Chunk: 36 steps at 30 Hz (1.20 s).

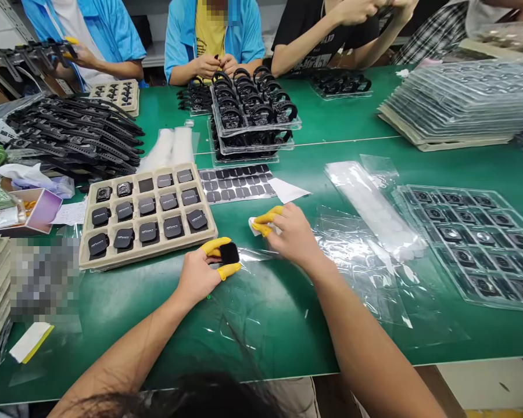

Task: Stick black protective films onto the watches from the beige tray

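Note:
My left hand (203, 271), with yellow finger cots on the fingertips, grips a smartwatch case (229, 253) without a strap, its dark screen facing up. My right hand (293, 235), also in yellow finger cots, pinches a small white wipe or piece of paper (253, 226) just above the table. To the left of my hands, a beige tray (157, 252) holds rows of watch cases, most covered by black printed film. Behind them lies a sheet of black square stickers (235, 190), with a white paper piece (289, 190) at its right end.
Clear film strips (370, 203) lie to the right, beside clear trays of watch parts (466, 216). Stacked trays of strapped watches (257, 125) stand ahead. Black straps (76, 136) are heaped at the left, and a tall tray stack (453, 104) rises back right. Several co-workers sit opposite.

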Available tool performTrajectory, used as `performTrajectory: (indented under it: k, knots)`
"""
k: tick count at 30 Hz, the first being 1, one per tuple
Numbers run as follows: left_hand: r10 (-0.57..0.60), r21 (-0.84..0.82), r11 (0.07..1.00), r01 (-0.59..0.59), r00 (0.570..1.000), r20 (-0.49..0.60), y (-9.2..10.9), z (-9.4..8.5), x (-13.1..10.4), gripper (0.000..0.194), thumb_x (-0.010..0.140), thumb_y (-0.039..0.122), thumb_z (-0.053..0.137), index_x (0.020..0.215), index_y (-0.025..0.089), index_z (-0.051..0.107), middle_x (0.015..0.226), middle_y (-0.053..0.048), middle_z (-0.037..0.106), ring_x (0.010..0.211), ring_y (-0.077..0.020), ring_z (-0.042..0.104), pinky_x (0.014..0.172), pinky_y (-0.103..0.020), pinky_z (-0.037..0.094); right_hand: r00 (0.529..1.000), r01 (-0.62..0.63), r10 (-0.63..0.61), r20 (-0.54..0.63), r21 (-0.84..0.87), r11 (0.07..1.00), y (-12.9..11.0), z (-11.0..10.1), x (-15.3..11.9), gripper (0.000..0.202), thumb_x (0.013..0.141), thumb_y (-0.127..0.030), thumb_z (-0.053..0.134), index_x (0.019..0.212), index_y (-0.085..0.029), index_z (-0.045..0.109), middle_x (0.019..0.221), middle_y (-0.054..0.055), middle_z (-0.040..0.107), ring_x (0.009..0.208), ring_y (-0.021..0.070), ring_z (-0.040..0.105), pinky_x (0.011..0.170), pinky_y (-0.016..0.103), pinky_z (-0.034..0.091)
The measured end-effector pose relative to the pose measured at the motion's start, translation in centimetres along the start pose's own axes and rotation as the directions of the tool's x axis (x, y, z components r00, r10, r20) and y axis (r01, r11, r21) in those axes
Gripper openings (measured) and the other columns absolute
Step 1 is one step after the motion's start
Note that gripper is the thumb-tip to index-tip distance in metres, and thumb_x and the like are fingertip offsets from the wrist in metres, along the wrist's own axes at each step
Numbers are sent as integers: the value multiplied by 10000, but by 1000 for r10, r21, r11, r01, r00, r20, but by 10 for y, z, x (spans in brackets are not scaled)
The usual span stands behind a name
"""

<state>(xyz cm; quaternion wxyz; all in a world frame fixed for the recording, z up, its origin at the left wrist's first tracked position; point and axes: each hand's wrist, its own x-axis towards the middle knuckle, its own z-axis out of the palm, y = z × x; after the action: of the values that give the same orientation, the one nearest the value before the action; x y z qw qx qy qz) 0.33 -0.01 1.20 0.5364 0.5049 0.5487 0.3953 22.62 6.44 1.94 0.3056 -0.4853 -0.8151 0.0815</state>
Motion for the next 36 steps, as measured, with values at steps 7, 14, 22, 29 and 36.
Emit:
performTrajectory:
  k: [7,14,22,29,36]
  knots:
    - [39,-26,999,-39,999,20,0,0,0,597,611,229,896,1181,159,734,1061,-71,790,938,-222,754,904,-324,612,989,119,-127,71,102,988,-50,12,-15,153,941,-247,578,872,-223,712,776,67,629,768,219,500,688,361,405]
    - [42,-4,999,-42,997,-67,-2,3,-2,575,643,289,893,1188,192,736,1080,-64,787,920,-200,754,934,-348,613,992,-124,128,4,-203,971,-20,-14,-13,205,935,-272,565,1023,-185,728,1198,182,657,1122,376,512,863,520,403]
    - [330,268,913,-307,943,-45,-5,2,-8,462,704,328,865,1143,223,767,1029,-61,798,878,-214,743,887,-350,610,937,-301,179,300,432,850,-40,-2,-12,170,852,-208,616,981,-230,725,939,38,753,858,208,670,817,385,521]
    - [315,240,925,-296,948,-44,-3,2,-8,493,691,330,870,1159,217,760,1017,-57,800,839,-199,740,862,-332,615,898,-440,315,307,645,625,-37,1,-9,164,785,-377,740,832,-220,745,825,33,744,728,173,647,675,330,538]
    - [339,263,907,-327,941,2,-2,3,-10,477,705,348,860,1154,223,759,1072,-61,796,905,-218,755,911,-348,612,859,-510,363,362,673,536,-30,9,-9,283,785,-462,751,862,-200,678,804,30,700,688,156,617,594,293,506]
